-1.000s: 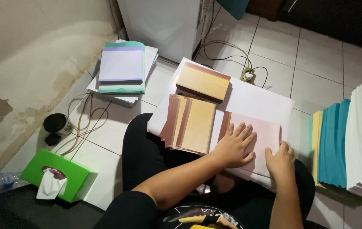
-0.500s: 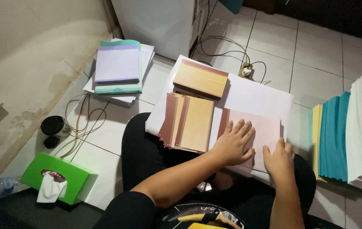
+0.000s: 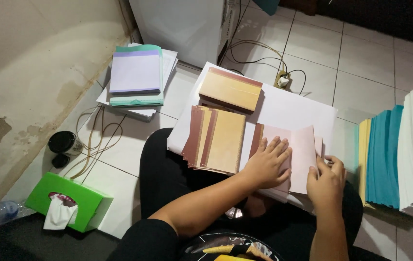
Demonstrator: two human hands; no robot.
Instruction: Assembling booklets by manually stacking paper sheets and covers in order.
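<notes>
Pink card sheet (image 3: 296, 154) lies on the white board (image 3: 293, 108) across the person's lap, just right of the fanned stack of tan booklets (image 3: 216, 140). Left hand (image 3: 267, 162) rests flat on the pink sheet, fingers spread, pinning it. Right hand (image 3: 326, 181) pinches the sheet's right edge, which is lifted and curling toward the fold. Judgement: keep the left palm firm near the spine, bring the lifted edge square onto the opposite edge, then crease outward. Second tan stack (image 3: 230, 88) sits beyond the fanned stack; coloured paper pile (image 3: 380, 154) stands right of the board.
</notes>
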